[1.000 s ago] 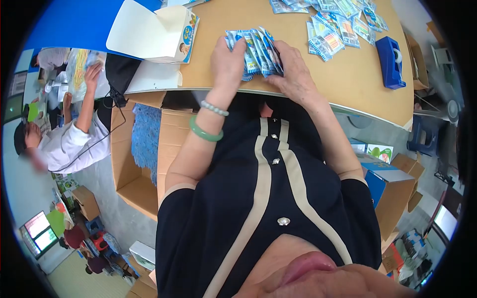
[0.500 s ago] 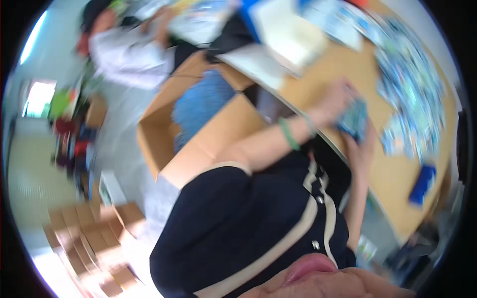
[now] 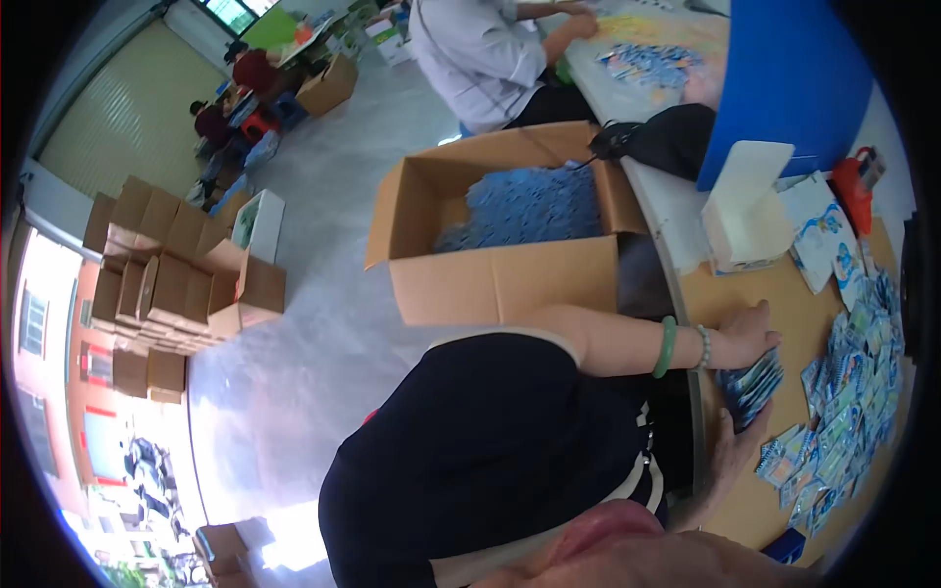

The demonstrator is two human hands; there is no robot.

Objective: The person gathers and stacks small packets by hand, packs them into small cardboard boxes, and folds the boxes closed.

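A small stack of blue-green foil packets (image 3: pixel 752 386) is held between my two hands, over the near edge of the table. My left hand (image 3: pixel 748 333), with a green bangle and a beaded bracelet at the wrist, grips the stack's upper end. At its lower end, the fingers of my right hand (image 3: pixel 733 446) close round the packets; the packets hide part of this hand. Close by, a big loose pile of similar packets (image 3: pixel 843 397) spreads over the tan tabletop (image 3: pixel 701 294).
An open carton (image 3: pixel 505 284) holding many blue pieces (image 3: pixel 534 208) stands beside the table. A white open box (image 3: pixel 750 235), blue panel (image 3: pixel 794 98) and black bag (image 3: pixel 667 140) are on the table. Another person (image 3: pixel 470 59) works beyond. Stacked cartons (image 3: pixel 167 265) stand across the floor.
The view has swung, bringing more of the floor and the stacked cartons into sight. Both hands still hold packets, which now show as a fanned stack.
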